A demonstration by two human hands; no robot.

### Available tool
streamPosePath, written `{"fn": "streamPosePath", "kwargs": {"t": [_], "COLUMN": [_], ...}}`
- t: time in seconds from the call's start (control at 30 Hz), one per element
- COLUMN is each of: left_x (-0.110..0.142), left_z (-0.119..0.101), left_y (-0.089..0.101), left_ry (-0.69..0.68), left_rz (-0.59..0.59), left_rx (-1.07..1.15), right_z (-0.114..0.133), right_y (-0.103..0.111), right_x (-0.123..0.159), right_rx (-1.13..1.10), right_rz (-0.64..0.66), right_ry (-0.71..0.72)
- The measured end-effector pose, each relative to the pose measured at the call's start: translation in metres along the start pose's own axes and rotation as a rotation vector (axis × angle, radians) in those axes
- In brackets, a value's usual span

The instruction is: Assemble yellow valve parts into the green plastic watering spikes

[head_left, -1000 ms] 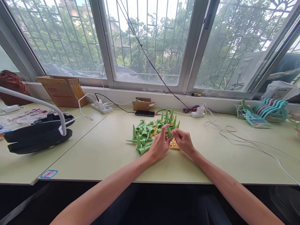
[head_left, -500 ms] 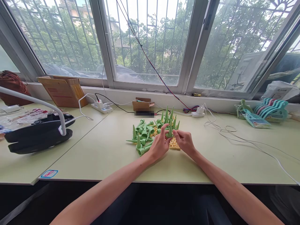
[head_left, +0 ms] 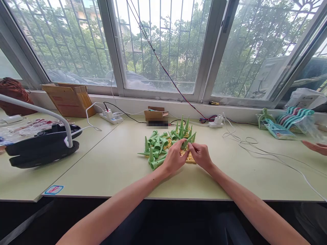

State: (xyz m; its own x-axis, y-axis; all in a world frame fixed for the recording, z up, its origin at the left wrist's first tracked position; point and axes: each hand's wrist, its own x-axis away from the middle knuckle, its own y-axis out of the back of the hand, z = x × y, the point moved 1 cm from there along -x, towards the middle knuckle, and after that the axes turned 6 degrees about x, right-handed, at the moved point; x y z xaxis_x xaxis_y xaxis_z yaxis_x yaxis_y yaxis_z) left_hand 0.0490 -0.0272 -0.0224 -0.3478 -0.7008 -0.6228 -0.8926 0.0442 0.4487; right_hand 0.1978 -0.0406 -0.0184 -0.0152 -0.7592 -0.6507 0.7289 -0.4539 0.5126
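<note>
My left hand point(head_left: 174, 157) is closed around a green plastic watering spike point(head_left: 189, 140), whose pointed tip leans up and to the right. Close beside the base of that spike, my right hand point(head_left: 201, 156) is pinched. Whatever lies between its fingertips is too small to make out. Several more green spikes point(head_left: 151, 156) lie or stand in a heap to the left of my hands. Behind them, other spikes point(head_left: 181, 127) point straight up. Small yellow plastic pieces point(head_left: 191, 159) lie on the table under my hands, partly hidden by them.
Another person's hand point(head_left: 316, 147) reaches in at the right edge, near teal dustpan-like items point(head_left: 296, 120). White cables point(head_left: 255, 146) cross the table's right side. A black lamp-like device point(head_left: 43, 146) sits left. A small cardboard box point(head_left: 156, 114) stands behind the heap.
The spike in my left hand has tilted from upright to leaning right, and my left fingers have folded down around it. Another person's hand has come into view at the right.
</note>
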Motion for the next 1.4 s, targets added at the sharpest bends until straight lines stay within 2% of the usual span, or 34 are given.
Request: {"fn": "streamPosePath", "kwargs": {"t": [0.6, 1.03, 1.4], "left_x": [-0.0024, -0.0025, -0.0014], "left_z": [-0.0008, -0.0023, -0.0058], "left_y": [0.0012, 0.0009, 0.001], "left_ry": [-0.016, -0.03, -0.032], "left_rz": [0.01, -0.028, 0.024], "left_rx": [0.021, 0.002, 0.035], "right_z": [-0.0007, -0.0026, -0.0007], "right_y": [-0.0023, -0.0036, -0.0031], "right_x": [0.002, 0.0013, 0.0002], "right_rx": [-0.038, -0.042, -0.089], "right_rz": [0.116, 0.084, 0.047], "right_ry": [0.044, 0.03, 0.001]}}
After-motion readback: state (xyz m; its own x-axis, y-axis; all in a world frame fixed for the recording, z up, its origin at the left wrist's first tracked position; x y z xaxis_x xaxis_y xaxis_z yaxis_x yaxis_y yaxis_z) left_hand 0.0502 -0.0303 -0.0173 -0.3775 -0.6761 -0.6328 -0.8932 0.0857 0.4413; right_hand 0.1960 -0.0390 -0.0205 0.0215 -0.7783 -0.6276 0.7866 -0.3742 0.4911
